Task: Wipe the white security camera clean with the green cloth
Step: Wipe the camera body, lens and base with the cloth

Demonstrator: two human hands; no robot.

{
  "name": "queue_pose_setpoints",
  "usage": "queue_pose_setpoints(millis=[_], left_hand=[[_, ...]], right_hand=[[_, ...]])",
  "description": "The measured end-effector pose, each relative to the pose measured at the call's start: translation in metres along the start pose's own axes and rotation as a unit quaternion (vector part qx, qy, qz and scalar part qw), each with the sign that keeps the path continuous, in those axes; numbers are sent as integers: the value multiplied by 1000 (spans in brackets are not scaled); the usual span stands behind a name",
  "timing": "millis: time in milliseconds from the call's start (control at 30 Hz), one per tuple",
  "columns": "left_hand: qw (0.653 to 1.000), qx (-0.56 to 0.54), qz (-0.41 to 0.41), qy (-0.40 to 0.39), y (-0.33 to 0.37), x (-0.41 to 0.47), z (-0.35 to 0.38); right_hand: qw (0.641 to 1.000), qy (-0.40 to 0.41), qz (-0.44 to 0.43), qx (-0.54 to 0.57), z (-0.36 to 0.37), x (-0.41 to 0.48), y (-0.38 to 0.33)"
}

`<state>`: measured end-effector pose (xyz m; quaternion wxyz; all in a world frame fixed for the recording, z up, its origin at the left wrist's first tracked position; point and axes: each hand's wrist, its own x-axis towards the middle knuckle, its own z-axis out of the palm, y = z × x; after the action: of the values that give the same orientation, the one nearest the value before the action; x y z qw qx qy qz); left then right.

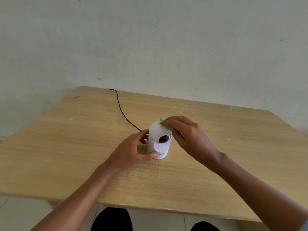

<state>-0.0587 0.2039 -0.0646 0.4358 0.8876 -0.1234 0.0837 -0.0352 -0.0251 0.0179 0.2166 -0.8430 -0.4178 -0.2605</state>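
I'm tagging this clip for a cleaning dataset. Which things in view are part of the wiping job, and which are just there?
In the job:
white security camera
green cloth
right hand, pressing the cloth on the camera's top
left hand, steadying its base

Just there:
black cable
wooden table

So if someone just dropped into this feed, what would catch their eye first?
The white security camera, standing upright near the middle of the wooden table, lens facing the viewer. The right hand presses a green cloth against its top, while the left hand steadies its base. A black cable trails from behind it toward the table's far edge.
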Motion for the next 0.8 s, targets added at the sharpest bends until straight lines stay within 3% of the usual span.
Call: queue_pose_setpoints(millis=[100,367,800], left_hand=[[1000,0,1,-1,0,0,0],[1000,13,0,4,1,-1,0],[1000,11,-1,5,3,-2,0]], right_hand=[[999,20,26,30,2,-5,0],[967,63,196,153,11,-10,5],[961,125,183,163,21,-33,-9]])
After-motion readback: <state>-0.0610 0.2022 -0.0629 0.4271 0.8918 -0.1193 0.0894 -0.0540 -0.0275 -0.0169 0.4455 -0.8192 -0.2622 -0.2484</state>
